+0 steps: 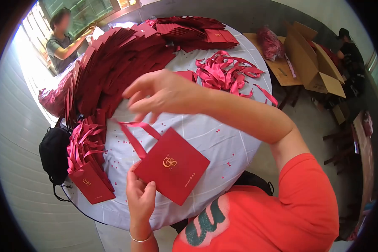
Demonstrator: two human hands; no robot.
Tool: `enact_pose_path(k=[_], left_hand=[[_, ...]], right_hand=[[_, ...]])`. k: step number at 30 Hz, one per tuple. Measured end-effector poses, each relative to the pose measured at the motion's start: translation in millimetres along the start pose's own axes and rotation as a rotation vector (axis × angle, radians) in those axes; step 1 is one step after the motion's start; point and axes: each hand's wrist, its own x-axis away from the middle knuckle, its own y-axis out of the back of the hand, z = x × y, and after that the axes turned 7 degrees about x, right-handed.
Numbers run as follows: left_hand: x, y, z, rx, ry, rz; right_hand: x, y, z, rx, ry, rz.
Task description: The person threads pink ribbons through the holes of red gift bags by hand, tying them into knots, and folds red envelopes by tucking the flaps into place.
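Observation:
A red paper gift bag [178, 168] with a gold emblem lies tilted over the table, my left hand [140, 191] gripping its lower left edge between thumb and fingers. From its top a pink ribbon handle [135, 140] loops out to the upper left. My right hand [161, 93] hovers above that ribbon, fingers bent and apart, with nothing visible in them. Left of the bag, several red bags with ribbon handles [88, 180] lie in a stack. A loose heap of pink ribbons [227, 73] sits beyond my right forearm.
Overlapping flat red bags [122, 63] curve along the table's far side. The white tablecloth [201, 130] carries scattered small red dots. A black drawstring pouch [54, 155] rests at the left edge. An open cardboard box [315, 63] stands right. Two other people are in the background.

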Motion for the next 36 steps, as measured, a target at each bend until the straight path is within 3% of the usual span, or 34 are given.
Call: enact_pose_path(k=[1, 3, 5, 8, 10, 11, 13, 14, 18, 20, 22, 26, 28, 31, 33, 36], left_hand=[[1, 7, 0, -0.248, 0.088, 0.011], [9, 11, 4, -0.777, -0.034, -0.066], [9, 16, 3, -0.806, -0.069, -0.118], [-4, 26, 3, -1.114, -0.39, -0.019], [-22, 14, -4, -1.098, -0.412, 0.056], [-29, 8, -8, -1.084, -0.435, 0.141], [-47, -7, -12, -1.101, -0.28, 0.214], [-57, -8, -3, -1.122, -0.323, 0.229], [-78, -12, 8, -1.191, -0.303, 0.266], [-80, -13, 9, -1.214, -0.294, 0.272], [-80, -12, 12, -1.204, -0.368, 0.242], [-81, -9, 13, -1.077, -0.303, 0.191], [-83, -4, 16, -0.818, -0.061, 0.177], [-91, 10, 32, -0.598, 0.01, 0.224], [-96, 13, 33, -0.587, 0.048, 0.261], [-100, 15, 33, -0.57, 0.122, 0.314]], right_hand=[[5, 15, -9, 0.134, -0.031, -0.056], [16, 55, -42, 0.455, -0.021, -0.109], [40, 82, -63, 0.747, -0.046, -0.134], [68, 97, -101, 1.059, -0.102, -0.09], [79, 86, -120, 1.265, 0.094, -0.157], [81, 80, -130, 1.269, 0.137, -0.185], [80, 70, -134, 1.329, 0.165, -0.226], [78, 67, -132, 1.365, 0.221, -0.244], [75, 54, -110, 1.233, 0.11, -0.231], [71, 35, -95, 0.669, -0.098, -0.209], [66, 18, -80, 0.582, -0.077, -0.088], [51, -18, -70, 0.315, -0.047, 0.068], [45, -23, -74, 0.301, -0.085, 0.118], [40, -27, -102, 0.246, -0.131, 0.114], [44, -25, -114, 0.048, -0.259, 0.097], [45, -20, -110, 0.005, -0.339, 0.092]])
